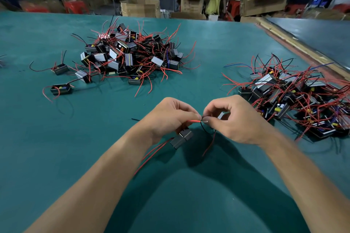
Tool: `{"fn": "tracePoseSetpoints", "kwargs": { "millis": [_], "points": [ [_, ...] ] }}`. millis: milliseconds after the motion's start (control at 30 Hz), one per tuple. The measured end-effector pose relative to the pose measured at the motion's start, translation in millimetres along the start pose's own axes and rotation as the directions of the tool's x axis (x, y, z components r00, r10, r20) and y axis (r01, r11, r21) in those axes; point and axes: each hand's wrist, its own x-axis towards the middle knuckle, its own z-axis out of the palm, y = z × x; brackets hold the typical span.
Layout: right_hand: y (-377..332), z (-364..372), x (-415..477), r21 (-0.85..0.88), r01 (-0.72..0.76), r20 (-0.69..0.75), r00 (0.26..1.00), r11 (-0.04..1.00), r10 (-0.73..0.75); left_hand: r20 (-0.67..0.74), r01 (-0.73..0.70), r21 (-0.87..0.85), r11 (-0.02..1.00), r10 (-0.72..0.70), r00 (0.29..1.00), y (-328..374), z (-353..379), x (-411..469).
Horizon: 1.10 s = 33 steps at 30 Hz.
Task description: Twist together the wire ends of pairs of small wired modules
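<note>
Both hands meet above the green table [170,195], near its front. My left hand [170,117] pinches a red wire [194,121] at its tip. Below that hand hang two small black modules [181,138], their red leads trailing down to the left. My right hand [234,119] pinches the bare wire ends [204,121] where the red wire meets a black wire [206,131] that loops underneath. Another module [221,115] shows partly behind my right fingers. The joint itself is mostly covered by my fingertips.
A large heap of black modules with red and black wires [130,55] lies at the far centre-left, with a few strays [61,89] to its left. A second heap [299,96] lies at the right. Cardboard boxes [140,7] and seated people are beyond the table.
</note>
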Motion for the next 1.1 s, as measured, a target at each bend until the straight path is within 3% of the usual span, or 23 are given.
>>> {"fn": "tracePoseSetpoints", "kwargs": {
  "millis": [233,500,667,767,867,1100],
  "points": [
    [-1,-2,-1,0.052,-0.093,0.186,0.979,0.994,0.082,0.03,-0.197,0.137,0.971,0.194,0.98,-3,1,-4],
    [2,-2,0,0.107,-0.181,0.242,0.958,0.978,0.151,0.072,-0.283,0.271,0.92,0.274,0.959,-4,1,-3],
    [3,-9,0,0.119,-0.14,0.151,0.981,0.983,0.122,-0.078,-0.194,0.371,0.908,0.238,0.968,-10,-4,4],
    [3,-16,-3,0.091,-0.13,0.276,0.956,0.987,0.1,-0.178,-0.089,0.355,0.931,0.161,0.971,-15,-6,8],
    [1,-6,-6,-0.004,-0.137,0.43,0.894,0.991,0.125,-0.184,-0.084,0.312,0.946,0.147,0.972,-14,-7,8],
    [-2,17,-5,-0.067,-0.136,0.439,0.886,0.988,0.151,-0.171,-0.106,0.231,0.967,0.148,0.974,-11,-6,5]
  ]
}}
